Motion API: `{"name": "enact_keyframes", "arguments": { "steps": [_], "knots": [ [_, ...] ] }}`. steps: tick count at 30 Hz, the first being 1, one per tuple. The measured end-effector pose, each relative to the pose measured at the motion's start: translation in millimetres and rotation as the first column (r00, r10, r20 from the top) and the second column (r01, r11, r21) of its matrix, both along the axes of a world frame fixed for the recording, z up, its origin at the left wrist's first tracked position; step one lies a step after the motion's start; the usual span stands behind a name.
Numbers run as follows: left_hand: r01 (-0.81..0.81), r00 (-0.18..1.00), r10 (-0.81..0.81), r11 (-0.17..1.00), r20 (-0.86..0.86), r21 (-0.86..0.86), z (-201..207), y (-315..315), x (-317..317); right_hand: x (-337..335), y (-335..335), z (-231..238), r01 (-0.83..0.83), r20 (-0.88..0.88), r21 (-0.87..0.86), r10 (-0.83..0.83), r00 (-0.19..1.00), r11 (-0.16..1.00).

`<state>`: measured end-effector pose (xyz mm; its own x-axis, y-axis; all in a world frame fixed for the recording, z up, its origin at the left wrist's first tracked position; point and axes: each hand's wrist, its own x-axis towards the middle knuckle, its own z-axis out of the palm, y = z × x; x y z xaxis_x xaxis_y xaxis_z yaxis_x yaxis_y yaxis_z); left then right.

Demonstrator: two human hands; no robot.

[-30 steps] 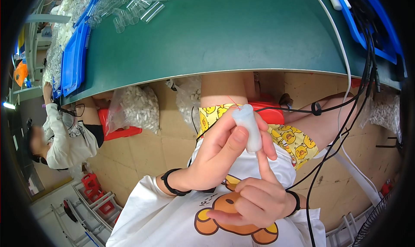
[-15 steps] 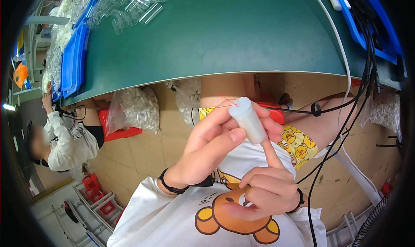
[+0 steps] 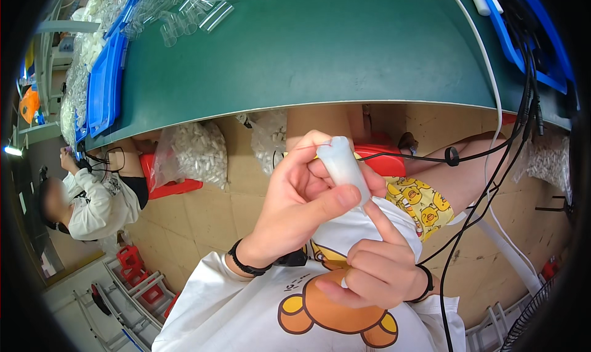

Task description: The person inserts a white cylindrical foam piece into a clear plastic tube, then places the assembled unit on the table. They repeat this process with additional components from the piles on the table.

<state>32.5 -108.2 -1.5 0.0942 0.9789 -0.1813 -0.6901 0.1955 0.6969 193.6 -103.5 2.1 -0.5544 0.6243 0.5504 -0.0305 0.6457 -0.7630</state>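
Note:
My left hand (image 3: 301,195) is closed around a frosted whitish cylinder (image 3: 342,168), held tilted above my lap, with the thumb along its side. Thin red wires (image 3: 311,145) come out at the cylinder's far end and run left over my index finger. My right hand (image 3: 383,263) is just below. Its index finger stretches up and touches the cylinder's near end. The other fingers are curled in, with the thumb under them. A small white spot shows by the thumb, and I cannot tell whether it is something held.
The green table (image 3: 308,50) lies beyond my hands, with clear plastic tubes (image 3: 217,16) at its far left. Blue trays (image 3: 104,84) stand on either side. Black cables (image 3: 492,167) hang at the right. Bags of white pieces (image 3: 198,152) are below the table. Another person (image 3: 101,195) sits at the left.
The cylinder and my left hand have shifted slightly left, and the cylinder tilts more. My right index finger stays at its near end. The other person's hands have moved down from the tray.

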Motion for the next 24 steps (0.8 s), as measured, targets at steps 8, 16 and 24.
{"name": "enact_keyframes", "arguments": {
  "steps": [8, 16, 24],
  "knots": [
    [-0.065, 0.953, 0.017, 0.986, -0.301, -0.151, 15, 2, 12, 0, -8, 1, -0.037, -0.008, -0.001, 0.037, 0.999, 0.999],
    [0.019, 0.992, -0.014, 0.999, -0.128, 0.042, -7, -4, 3, -3, -13, 3, -0.023, -0.012, -0.024, 0.023, 1.0, 0.999],
    [-0.109, 0.946, 0.079, 0.991, -0.315, -0.077, 8, 2, 18, -4, -19, 0, 0.038, -0.038, -0.082, -0.041, 0.998, 0.996]
  ]
}}
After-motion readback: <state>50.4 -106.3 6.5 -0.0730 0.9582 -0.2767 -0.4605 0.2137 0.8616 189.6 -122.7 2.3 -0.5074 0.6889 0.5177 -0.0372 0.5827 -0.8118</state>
